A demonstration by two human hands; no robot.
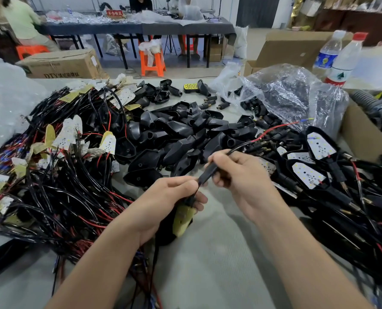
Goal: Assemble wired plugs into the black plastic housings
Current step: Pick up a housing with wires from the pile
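Head view, wires left, housings (heaped) ahead

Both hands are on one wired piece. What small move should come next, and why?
Probably the right hand should push the black plug down its wires toward the housing that the left hand grips. The plug slants between the two hands, its lower end at the left fingers above the housing's yellowish board, and looks not yet seated.
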